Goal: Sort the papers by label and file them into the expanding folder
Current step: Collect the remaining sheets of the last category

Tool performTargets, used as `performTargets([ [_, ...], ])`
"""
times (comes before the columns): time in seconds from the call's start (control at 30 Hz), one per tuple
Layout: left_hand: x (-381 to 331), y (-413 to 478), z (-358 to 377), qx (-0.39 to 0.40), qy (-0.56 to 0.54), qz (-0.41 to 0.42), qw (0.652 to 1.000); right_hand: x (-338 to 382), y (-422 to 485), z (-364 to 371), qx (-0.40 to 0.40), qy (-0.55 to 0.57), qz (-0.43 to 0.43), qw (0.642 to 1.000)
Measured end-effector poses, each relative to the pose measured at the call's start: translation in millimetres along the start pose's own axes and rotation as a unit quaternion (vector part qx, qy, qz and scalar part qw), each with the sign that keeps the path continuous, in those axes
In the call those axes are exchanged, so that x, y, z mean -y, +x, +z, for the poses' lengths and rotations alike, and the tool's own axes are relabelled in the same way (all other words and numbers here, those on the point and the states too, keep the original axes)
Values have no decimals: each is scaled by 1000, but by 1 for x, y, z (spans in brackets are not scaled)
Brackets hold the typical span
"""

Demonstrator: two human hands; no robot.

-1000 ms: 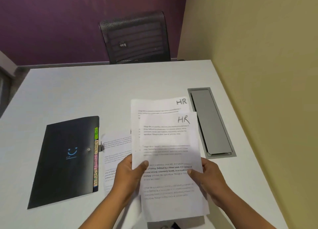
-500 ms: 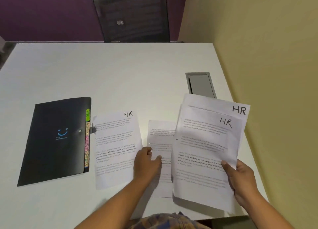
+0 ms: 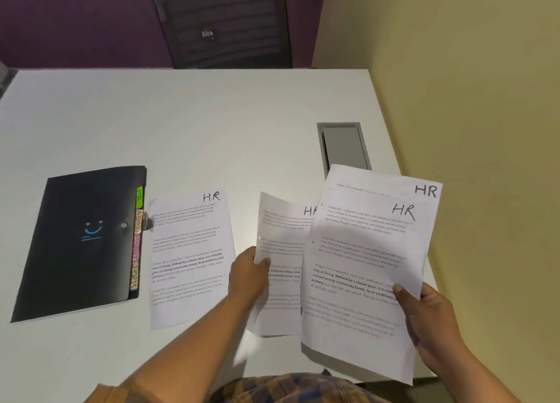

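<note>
A black expanding folder (image 3: 78, 242) lies shut on the left of the white table (image 3: 194, 129), coloured label tabs along its right edge. One HR-labelled sheet (image 3: 191, 254) lies flat beside it. My left hand (image 3: 247, 276) pinches the left edge of a middle HR sheet (image 3: 283, 242), lifting it off the table. My right hand (image 3: 424, 317) holds a stack of two HR papers (image 3: 366, 263) above the table's right side.
A grey cable hatch (image 3: 342, 145) is set into the table behind the held stack. A black mesh chair (image 3: 221, 23) stands at the far edge. A yellow wall (image 3: 469, 99) runs close along the right.
My left hand has closed on the middle sheet and raised its edge. My right hand's stack stays to the right. The view has come closer to the table.
</note>
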State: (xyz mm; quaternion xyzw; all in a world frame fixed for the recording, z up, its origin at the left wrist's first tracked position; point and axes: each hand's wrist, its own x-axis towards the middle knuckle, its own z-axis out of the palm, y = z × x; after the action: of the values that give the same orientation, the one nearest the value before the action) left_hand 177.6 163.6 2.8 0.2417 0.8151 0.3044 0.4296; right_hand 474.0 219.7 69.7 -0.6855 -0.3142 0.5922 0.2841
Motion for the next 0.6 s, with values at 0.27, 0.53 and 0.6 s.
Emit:
performTargets([
  [0.27,-44,-46,-38,59,-287,-29,956,21,-3,36,144,-26,-23,989],
  [0.53,-52,-60,-67,68,-305,-73,947,24,-7,79,215,-79,-8,973],
  [0.6,-37,-48,-77,-8,-262,-87,961,20,-8,85,197,-89,-9,976],
])
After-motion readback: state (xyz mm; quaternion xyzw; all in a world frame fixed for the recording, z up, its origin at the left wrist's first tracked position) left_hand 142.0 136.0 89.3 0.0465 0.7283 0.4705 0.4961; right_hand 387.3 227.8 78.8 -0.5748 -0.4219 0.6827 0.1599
